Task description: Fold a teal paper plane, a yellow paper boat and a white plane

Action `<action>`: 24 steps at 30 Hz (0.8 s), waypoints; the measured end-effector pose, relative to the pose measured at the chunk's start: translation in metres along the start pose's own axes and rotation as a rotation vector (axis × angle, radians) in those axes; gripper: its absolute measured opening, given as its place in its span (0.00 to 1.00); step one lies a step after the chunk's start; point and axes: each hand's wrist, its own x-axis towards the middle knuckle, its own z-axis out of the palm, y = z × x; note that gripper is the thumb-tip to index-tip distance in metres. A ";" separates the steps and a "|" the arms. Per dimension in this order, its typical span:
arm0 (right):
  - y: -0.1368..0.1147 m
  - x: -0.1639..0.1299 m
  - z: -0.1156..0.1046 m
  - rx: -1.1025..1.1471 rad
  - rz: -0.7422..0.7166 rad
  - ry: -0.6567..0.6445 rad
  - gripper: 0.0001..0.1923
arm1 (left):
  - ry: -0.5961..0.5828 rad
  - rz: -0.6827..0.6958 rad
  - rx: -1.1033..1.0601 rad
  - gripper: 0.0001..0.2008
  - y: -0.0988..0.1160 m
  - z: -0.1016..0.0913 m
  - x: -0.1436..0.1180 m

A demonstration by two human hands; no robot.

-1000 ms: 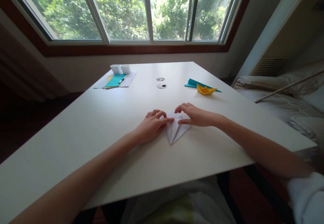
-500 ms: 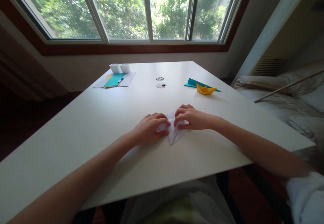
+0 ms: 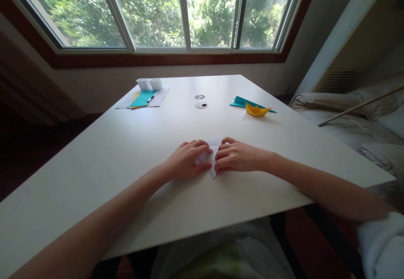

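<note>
A small folded piece of white paper (image 3: 213, 144) lies on the white table in front of me, its lower end narrowing to a point. My left hand (image 3: 188, 160) is closed on the paper's left side, with the thumb near the middle and curled fingers above it. From the other side, my right hand (image 3: 235, 156) presses bent fingers and thumb onto the right half, close to the centre line. Much of the paper's right part is hidden under that hand. Both hands rest low at the tabletop, almost meeting over the paper.
Beyond my right hand stand a yellow paper boat (image 3: 257, 110) and a folded teal paper (image 3: 241, 102). At the far left are teal sheets (image 3: 142, 98), a pen (image 3: 152, 97) and two white containers (image 3: 155, 84). Two round stickers (image 3: 201, 105) lie mid-table.
My right hand has come down toward me and lowered onto the paper's right half, covering more of it. My left hand has stayed almost in place.
</note>
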 end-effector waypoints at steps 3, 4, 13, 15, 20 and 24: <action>-0.001 0.001 0.003 -0.053 -0.012 -0.005 0.14 | -0.003 0.008 0.001 0.18 -0.001 0.000 0.000; -0.001 0.001 0.004 -0.067 -0.016 -0.005 0.15 | -0.005 0.008 0.002 0.18 -0.001 0.000 0.000; 0.000 0.001 0.009 0.050 0.120 0.020 0.10 | -0.024 0.007 -0.013 0.20 0.002 -0.002 0.000; -0.001 0.001 0.008 0.067 0.165 0.031 0.08 | -0.029 0.007 -0.019 0.21 0.002 -0.002 0.000; -0.002 0.001 0.005 0.062 0.183 0.063 0.07 | -0.042 0.001 -0.033 0.21 0.002 -0.002 0.000; -0.002 0.001 0.005 0.072 0.217 0.073 0.06 | -0.057 0.000 -0.033 0.24 0.003 -0.003 0.001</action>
